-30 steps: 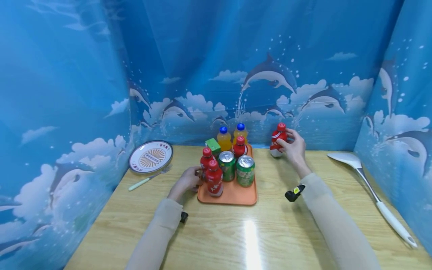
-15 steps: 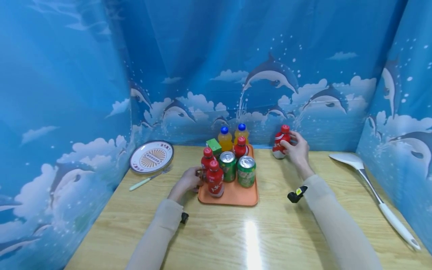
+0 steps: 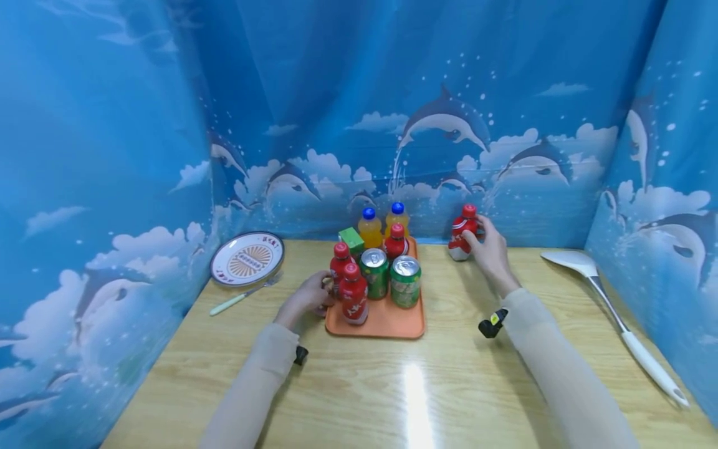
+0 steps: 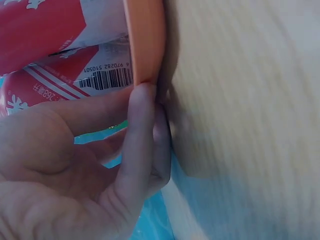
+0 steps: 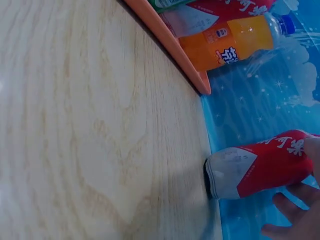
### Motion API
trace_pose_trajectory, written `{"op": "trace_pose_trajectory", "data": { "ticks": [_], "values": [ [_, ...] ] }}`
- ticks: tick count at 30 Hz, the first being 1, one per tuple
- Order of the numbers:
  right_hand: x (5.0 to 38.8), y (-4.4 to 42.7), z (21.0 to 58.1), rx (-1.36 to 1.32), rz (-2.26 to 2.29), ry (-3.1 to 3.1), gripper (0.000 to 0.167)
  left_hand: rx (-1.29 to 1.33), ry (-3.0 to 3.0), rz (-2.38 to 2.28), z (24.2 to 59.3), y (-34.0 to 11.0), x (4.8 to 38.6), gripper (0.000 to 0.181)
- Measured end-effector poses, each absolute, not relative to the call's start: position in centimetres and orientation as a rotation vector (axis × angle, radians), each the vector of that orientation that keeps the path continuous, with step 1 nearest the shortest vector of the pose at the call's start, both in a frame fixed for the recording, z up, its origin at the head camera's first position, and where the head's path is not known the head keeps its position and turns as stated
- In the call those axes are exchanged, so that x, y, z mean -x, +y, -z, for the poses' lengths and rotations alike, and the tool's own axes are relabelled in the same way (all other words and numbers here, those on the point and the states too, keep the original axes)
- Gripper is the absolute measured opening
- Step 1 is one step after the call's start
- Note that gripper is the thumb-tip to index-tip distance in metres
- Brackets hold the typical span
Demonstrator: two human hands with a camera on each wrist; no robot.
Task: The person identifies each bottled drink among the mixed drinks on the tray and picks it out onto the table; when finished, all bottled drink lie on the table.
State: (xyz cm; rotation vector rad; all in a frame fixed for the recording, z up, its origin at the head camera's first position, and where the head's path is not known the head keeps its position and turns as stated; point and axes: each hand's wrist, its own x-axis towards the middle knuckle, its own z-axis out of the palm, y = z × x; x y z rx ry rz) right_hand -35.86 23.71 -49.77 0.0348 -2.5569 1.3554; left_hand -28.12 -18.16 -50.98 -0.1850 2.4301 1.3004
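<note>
An orange tray (image 3: 395, 329) holds several drinks. At its left edge my left hand (image 3: 305, 296) pinches the rim; in the left wrist view a fingertip meets the tray rim (image 4: 146, 47). Two red bottles (image 3: 354, 294) stand upright just inside that edge. Right of the tray, near the back curtain, my right hand (image 3: 492, 254) grips another red bottle (image 3: 463, 232) by its upper part. This bottle is upright, its base (image 5: 225, 176) on or very close to the tabletop; which of the two I cannot tell.
Also on the tray are two green cans (image 3: 406, 282), a green carton (image 3: 351, 242), orange-drink bottles (image 3: 369, 232) with blue caps and one more red bottle (image 3: 396, 244). A plate (image 3: 247, 259) and fork (image 3: 244, 295) lie left, a white-handled spatula (image 3: 622, 324) right. The dolphin curtain (image 3: 359, 125) borders the table.
</note>
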Motion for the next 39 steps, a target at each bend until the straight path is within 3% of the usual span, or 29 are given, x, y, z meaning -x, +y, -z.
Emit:
{"op": "trace_pose_trajectory", "data": {
  "ticks": [6,11,16,27,39],
  "values": [
    [35.1,22.9,49.0,-0.014,-1.302,-2.526,0.072,0.182,2.421,-1.23,50.3,-18.0,28.3,0.077],
    [34.3,21.8,48.3,-0.046,-1.188,-2.379,0.066,0.163,2.43,-1.194,50.1,-17.7,28.4,0.081],
    [32.6,19.7,47.0,-0.243,-1.121,-2.254,0.061,0.135,2.438,-1.199,50.3,-17.9,28.5,0.081],
    [27.8,14.3,44.4,-0.69,-1.453,-2.255,0.073,0.094,2.388,-1.252,51.0,-18.7,29.0,0.075],
    [25.5,8.9,46.7,-0.965,-0.796,-2.288,0.08,0.125,2.404,-1.222,50.5,-18.2,28.6,0.08]
  ]
}}
